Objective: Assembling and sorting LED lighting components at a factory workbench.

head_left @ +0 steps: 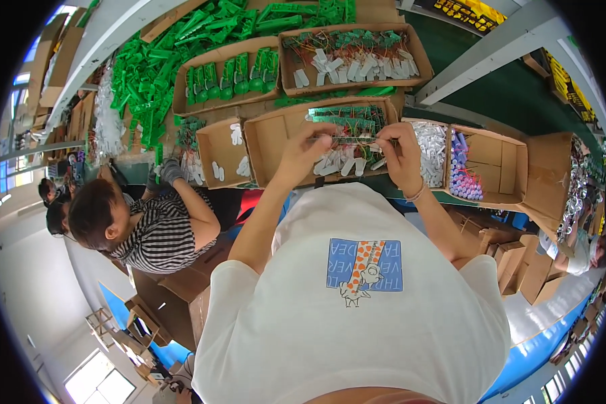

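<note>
Over an open cardboard box [269,135], my left hand [301,156] and my right hand [405,161] face each other with fingertips pinched. A thin circuit board strip [354,141] stretches between them, one end at each hand. Its details are too small to make out. Below it in the box lie green circuit boards [347,114] with fine red wires, and white oblong plastic pieces [349,165] joined to them.
Behind stand a box of green plastic housings [239,75], a box of wired boards [357,64] and a green heap [141,74]. To the right are white parts [429,145] and purple cylindrical cells [463,172]. At left, a co-worker in a checked shirt [158,232] sits close.
</note>
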